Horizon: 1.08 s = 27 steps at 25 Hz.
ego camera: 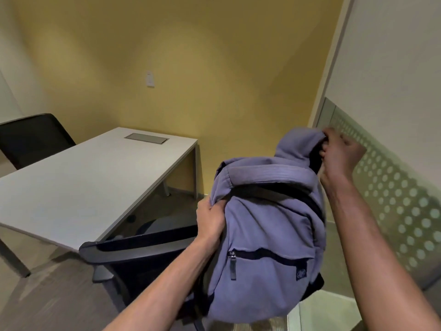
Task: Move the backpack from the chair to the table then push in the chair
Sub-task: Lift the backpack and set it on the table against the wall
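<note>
A purple-blue backpack [267, 235] with a dark front zipper hangs in the air in front of me, right of the table. My left hand [211, 217] grips its left side fabric. My right hand [338, 154] is closed on the top of the bag, pulling it up. Below and left of the bag stands a black chair [133, 249], its backrest top towards me and its seat partly hidden by my left arm and the bag. The white table [78, 182] stretches away to the left, its near corner beside the chair.
A second black chair [33, 137] stands behind the table at far left. A grey cable hatch [146, 139] is set in the tabletop's far end. A yellow wall is behind, and a frosted dotted glass panel [393, 192] runs close along the right.
</note>
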Tool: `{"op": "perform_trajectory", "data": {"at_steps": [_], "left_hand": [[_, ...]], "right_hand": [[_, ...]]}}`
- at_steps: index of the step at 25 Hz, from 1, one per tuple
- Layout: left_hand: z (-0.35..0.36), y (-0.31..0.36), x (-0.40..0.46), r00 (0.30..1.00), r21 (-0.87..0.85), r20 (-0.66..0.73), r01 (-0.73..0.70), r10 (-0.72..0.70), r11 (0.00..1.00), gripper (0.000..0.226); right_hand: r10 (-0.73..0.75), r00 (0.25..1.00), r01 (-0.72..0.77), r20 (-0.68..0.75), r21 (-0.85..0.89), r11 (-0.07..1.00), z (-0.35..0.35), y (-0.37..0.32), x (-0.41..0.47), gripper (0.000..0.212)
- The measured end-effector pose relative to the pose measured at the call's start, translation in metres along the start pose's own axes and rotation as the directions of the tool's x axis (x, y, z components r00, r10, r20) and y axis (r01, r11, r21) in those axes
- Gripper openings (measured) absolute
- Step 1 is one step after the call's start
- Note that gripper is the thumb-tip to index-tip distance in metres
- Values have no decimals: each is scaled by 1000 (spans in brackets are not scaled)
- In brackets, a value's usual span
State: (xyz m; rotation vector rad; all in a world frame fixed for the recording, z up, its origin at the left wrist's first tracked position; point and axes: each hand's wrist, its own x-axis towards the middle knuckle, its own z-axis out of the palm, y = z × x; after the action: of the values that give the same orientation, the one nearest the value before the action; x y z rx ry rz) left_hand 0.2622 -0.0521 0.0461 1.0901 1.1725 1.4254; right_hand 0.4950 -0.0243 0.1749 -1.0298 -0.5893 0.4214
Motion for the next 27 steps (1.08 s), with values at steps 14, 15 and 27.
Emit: {"op": "perform_trajectory", "data": {"at_steps": [14, 15, 27], "left_hand": [[-11, 112, 55, 989, -192, 19, 146, -145, 970, 12], [-12, 120, 59, 987, -192, 45, 160, -154, 968, 16], [-15, 196, 71, 978, -147, 207, 57, -26, 987, 17]], "right_hand": [[275, 476, -177, 835, -215, 960, -41, 32, 3, 29], [256, 450, -101, 856, -236, 966, -42, 31, 4, 25], [228, 280, -344, 933, -125, 931, 28, -28, 41, 81]]}}
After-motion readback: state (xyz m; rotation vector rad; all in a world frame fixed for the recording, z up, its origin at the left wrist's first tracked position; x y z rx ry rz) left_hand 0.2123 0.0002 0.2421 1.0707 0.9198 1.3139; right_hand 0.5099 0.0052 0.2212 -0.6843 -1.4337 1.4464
